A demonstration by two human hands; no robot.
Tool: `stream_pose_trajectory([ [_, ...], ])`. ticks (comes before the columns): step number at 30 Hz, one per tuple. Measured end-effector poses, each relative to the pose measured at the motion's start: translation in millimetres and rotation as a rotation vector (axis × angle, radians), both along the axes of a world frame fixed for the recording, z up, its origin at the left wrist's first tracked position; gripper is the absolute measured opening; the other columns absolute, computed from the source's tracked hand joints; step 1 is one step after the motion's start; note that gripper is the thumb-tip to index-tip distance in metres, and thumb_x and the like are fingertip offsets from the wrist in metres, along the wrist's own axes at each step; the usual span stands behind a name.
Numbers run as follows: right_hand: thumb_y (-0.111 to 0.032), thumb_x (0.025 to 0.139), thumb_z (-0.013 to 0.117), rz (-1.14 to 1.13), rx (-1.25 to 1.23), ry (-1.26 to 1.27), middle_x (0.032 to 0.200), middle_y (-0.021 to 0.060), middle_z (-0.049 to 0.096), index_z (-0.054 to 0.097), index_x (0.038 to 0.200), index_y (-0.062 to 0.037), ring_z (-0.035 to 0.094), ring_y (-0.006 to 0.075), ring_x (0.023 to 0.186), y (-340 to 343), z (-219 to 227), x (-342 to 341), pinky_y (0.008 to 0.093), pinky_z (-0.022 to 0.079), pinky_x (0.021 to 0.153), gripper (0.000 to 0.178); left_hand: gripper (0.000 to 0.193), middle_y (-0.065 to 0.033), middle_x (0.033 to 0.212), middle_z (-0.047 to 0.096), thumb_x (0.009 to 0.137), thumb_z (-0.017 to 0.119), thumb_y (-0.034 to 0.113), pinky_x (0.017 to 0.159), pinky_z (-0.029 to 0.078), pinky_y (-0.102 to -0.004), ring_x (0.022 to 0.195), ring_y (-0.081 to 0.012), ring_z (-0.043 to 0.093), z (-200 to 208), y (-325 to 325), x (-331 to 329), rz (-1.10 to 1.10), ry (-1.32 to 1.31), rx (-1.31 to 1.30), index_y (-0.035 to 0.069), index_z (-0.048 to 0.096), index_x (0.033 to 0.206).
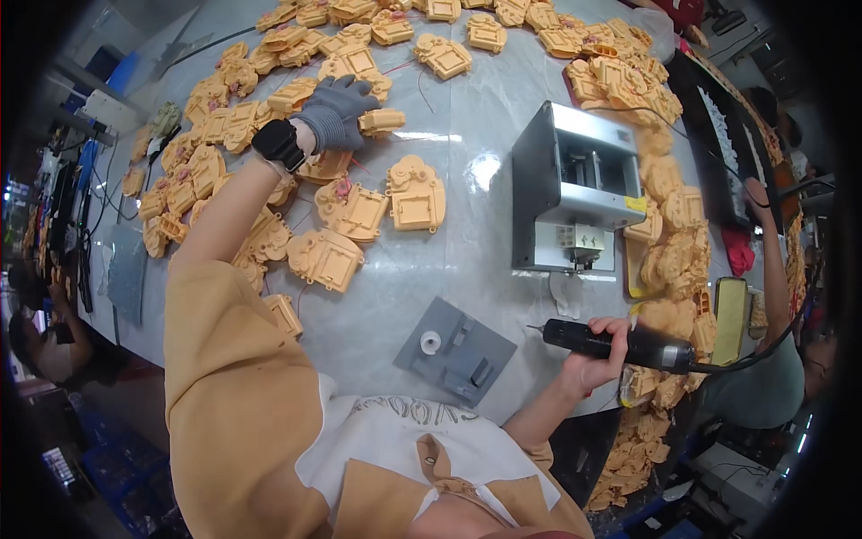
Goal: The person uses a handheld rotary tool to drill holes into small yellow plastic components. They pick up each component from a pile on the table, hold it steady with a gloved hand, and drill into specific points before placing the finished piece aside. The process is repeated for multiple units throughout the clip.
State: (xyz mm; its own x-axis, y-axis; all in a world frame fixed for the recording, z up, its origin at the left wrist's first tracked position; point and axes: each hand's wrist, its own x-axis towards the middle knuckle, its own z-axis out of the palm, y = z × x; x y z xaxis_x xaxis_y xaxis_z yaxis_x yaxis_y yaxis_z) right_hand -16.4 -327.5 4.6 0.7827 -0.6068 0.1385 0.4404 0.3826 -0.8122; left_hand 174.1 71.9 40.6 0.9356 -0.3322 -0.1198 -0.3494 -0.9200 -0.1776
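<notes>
My left hand (338, 110), in a grey knit glove with a black watch on the wrist, is stretched far across the pale grey table (467, 171). Its fingers are curled down and closed on a small yellow-orange moulded plastic housing (381, 121) that sticks out to the right of the glove. Many more yellow-orange plastic housings lie flat around it, spread along the far and left parts of the table, one large one (416, 193) just below and to the right of the hand.

My bare right hand (600, 352) is near the table's front edge, clamped around a black electric screwdriver (620, 343) held level, its bit pointing left and its cable trailing right. Just left of it lies a grey square jig plate (455, 350). Behind that stands a silver metal box-shaped machine (575, 184).
</notes>
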Motion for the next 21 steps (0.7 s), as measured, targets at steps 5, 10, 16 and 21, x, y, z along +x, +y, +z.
stream_pose_trajectory([
  [5,-0.004,0.078,0.051,0.024,0.066,-0.02,0.068,0.0046,0.048,0.034,0.115,-0.0007,0.048,0.0149,0.059,-7,-8,-2,0.0295,0.042,0.059,0.041,0.073,-0.015,0.124,0.045,0.065,0.063,0.051,0.097,0.034,-0.0383,0.113,-0.0309,0.045,18,17,-39,0.171,0.201,-0.235,0.011,0.045,0.123],
  [10,-0.011,0.081,0.049,0.014,0.021,0.029,0.067,0.0046,0.046,0.043,0.087,-0.004,0.046,0.0151,0.061,-5,-5,-2,0.0289,0.039,0.064,0.011,0.078,-0.0208,0.125,0.043,0.072,0.055,0.058,0.097,0.034,-0.0368,0.117,-0.0325,0.041,32,2,-43,0.098,-0.088,-0.625,0.007,0.037,0.129],
  [16,-0.004,0.076,0.051,-0.06,-0.029,0.02,0.071,0.0035,0.047,0.036,0.113,-0.0021,0.047,0.0147,0.058,-5,-7,2,0.0286,0.042,0.06,0.04,0.069,-0.0184,0.129,0.039,0.072,0.052,0.059,0.099,0.025,-0.0499,0.121,-0.0373,0.033,16,-111,87,-0.118,-0.352,-0.407,0.019,0.042,0.128],
  [21,-0.009,0.078,0.05,-0.111,-0.059,0.024,0.067,0.0042,0.045,0.033,0.117,-0.0036,0.047,0.0145,0.057,-3,-2,8,0.0281,0.041,0.058,0.043,0.071,-0.0148,0.137,0.03,0.07,0.05,0.064,0.101,0.008,-0.0597,0.128,-0.0369,0.023,9,-161,201,0.029,-0.336,-0.183,0.024,0.041,0.128],
])
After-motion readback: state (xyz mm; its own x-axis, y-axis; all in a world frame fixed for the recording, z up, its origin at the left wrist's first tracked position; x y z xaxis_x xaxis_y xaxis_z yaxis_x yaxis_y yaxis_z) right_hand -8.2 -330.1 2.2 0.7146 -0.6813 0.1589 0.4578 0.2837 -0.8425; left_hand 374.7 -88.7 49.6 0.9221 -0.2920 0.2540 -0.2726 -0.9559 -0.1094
